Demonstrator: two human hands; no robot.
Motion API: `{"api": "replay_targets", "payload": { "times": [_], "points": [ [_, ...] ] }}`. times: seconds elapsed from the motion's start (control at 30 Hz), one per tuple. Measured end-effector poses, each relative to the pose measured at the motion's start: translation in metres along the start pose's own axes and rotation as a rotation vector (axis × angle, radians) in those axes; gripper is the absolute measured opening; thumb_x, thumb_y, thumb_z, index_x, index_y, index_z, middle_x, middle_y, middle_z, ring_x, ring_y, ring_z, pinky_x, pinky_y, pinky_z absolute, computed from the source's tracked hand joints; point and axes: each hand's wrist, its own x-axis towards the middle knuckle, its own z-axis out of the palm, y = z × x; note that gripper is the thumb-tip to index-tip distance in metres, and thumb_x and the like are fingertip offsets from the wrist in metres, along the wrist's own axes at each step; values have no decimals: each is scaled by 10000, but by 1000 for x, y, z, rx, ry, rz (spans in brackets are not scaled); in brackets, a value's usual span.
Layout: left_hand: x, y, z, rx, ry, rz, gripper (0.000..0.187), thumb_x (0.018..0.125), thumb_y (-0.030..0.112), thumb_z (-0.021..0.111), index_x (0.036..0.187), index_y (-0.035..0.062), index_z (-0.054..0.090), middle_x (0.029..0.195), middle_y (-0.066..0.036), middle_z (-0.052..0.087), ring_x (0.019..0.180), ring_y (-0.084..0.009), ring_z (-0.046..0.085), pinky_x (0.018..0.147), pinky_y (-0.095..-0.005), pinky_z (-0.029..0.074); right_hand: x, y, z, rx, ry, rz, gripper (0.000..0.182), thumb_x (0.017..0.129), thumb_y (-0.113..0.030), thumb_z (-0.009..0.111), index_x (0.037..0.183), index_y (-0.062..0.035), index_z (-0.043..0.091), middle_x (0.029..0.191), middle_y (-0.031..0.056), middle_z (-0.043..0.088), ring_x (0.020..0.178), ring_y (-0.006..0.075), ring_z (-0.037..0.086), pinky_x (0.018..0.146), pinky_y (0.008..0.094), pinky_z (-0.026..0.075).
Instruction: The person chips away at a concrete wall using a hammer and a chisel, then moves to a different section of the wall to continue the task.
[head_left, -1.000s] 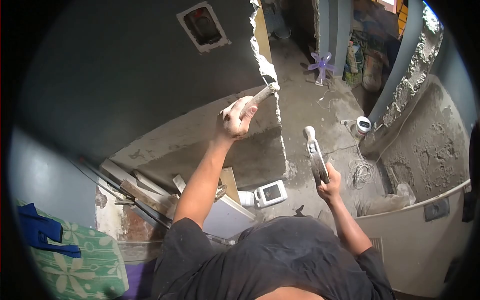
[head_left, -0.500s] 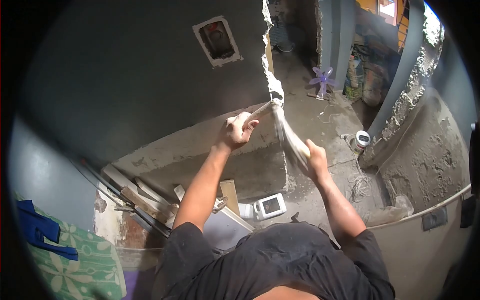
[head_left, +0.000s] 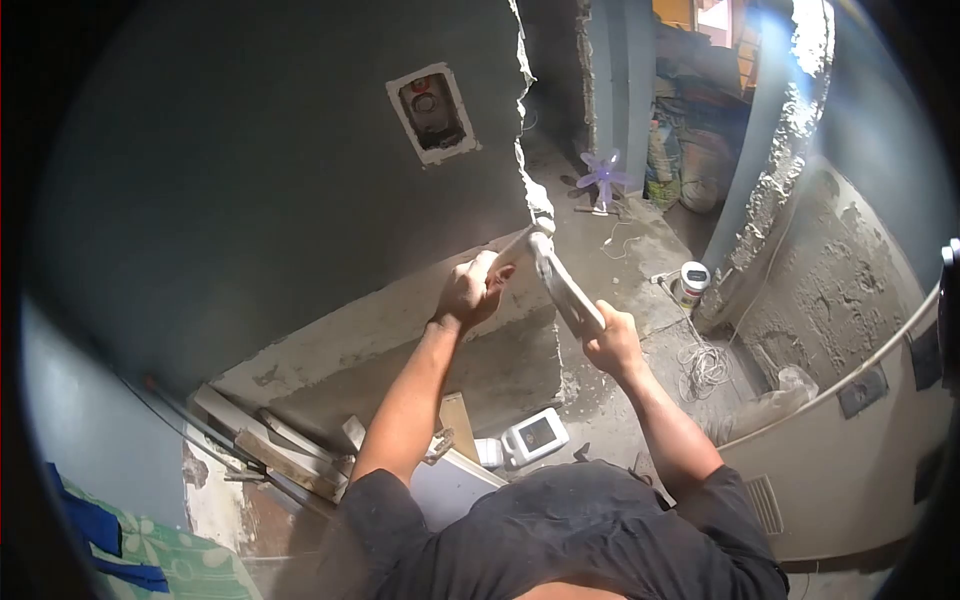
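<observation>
My left hand [head_left: 472, 290] is closed around a pale flat bar [head_left: 516, 246], whose far end reaches the broken white edge of the dark wall [head_left: 534, 196]. In my right hand [head_left: 613, 340] is a pale, dust-coated long-handled tool [head_left: 568, 286]. It slants up and left, its rounded end close beside the far end of the bar, just below the ragged plaster. What kind of tool each is, I cannot tell.
A recessed electrical box [head_left: 432, 106] is set in the wall. On the floor are a white floodlight [head_left: 535, 437], a white tub [head_left: 692, 280], coiled cable [head_left: 705, 370] and a purple flower-shaped object [head_left: 605, 177]. Boards [head_left: 280, 455] lean at lower left.
The right-hand tool, blurred by motion before, now shows sharply. My right hand sits slightly lower and further left in view. The camera view has shifted, and both hands keep their hold.
</observation>
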Motion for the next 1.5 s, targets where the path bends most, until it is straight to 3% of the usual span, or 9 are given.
{"api": "replay_targets", "payload": {
  "times": [0.27, 0.43, 0.5, 0.63, 0.7, 1.03, 1.17, 1.37, 1.5],
  "points": [
    [4, 5, -3, -20, 31, 79, 272, 987, 308, 618, 956, 38, 615, 651, -171, 621, 630, -398, 646, 574, -452, 499, -13, -56, 3, -42, 284, -370, 252, 785, -6, 727, 680, -102, 519, 592, 61, 522, 490, 283, 519, 489, 377, 402],
    [0, 6, -2, 11, 29, 20, 275, 988, 314, 619, 954, 41, 611, 649, -179, 612, 629, -403, 639, 570, -455, 487, 3, -7, 17, 0, 31, 161, 180, 673, -64, 648, 785, -46, 507, 702, 236, 561, 651, 440, 561, 575, 405, 486],
    [6, 8, -4, -3, 37, 59, 277, 989, 315, 618, 950, 41, 607, 648, -181, 611, 628, -405, 638, 567, -456, 484, -12, -17, 7, -83, 129, -40, 168, 795, -88, 691, 766, -25, 537, 662, 199, 559, 569, 343, 594, 543, 370, 473],
    [2, 15, -3, 18, 22, 21, 302, 996, 328, 609, 927, 35, 588, 647, -186, 609, 626, -411, 636, 560, -452, 481, -13, -35, 8, 6, 266, -211, 235, 858, -30, 679, 700, -46, 505, 632, 174, 542, 568, 379, 587, 524, 406, 462],
    [1, 12, 1, 14, 38, 10, 344, 1000, 363, 596, 908, 33, 566, 638, -194, 601, 622, -421, 629, 555, -466, 468, -7, 4, 24, -45, 13, 141, 279, 783, -118, 731, 730, -30, 472, 644, 198, 546, 618, 420, 594, 534, 410, 465],
    [1, 15, 1, 43, 35, 9, 363, 1017, 387, 565, 920, 37, 588, 660, -206, 591, 659, -439, 625, 577, -466, 476, -11, -53, -16, 177, 368, -407, 244, 798, 31, 716, 683, -47, 516, 589, 114, 513, 494, 292, 520, 491, 352, 424],
    [1, 18, -2, 78, 19, -2, 368, 1007, 402, 578, 929, 43, 600, 660, -197, 611, 633, -427, 628, 568, -472, 474, -2, 9, 9, 45, -44, 199, 181, 723, -60, 673, 790, -38, 506, 674, 212, 571, 632, 403, 610, 575, 432, 493],
    [3, 8, 4, -8, 32, 64, 365, 999, 403, 594, 929, 46, 606, 672, -198, 617, 646, -430, 631, 571, -466, 474, -19, -37, -18, 99, 139, -276, 209, 746, -38, 732, 729, -29, 524, 622, 160, 534, 570, 373, 590, 520, 402, 451],
    [5, 10, -4, 48, -11, 14, 386, 1011, 383, 580, 909, 12, 612, 700, -202, 587, 663, -417, 626, 590, -416, 489, -7, -62, -22, 221, 334, -522, 276, 766, 9, 732, 657, -102, 503, 581, 76, 500, 461, 225, 507, 456, 366, 372]
  ]
}}
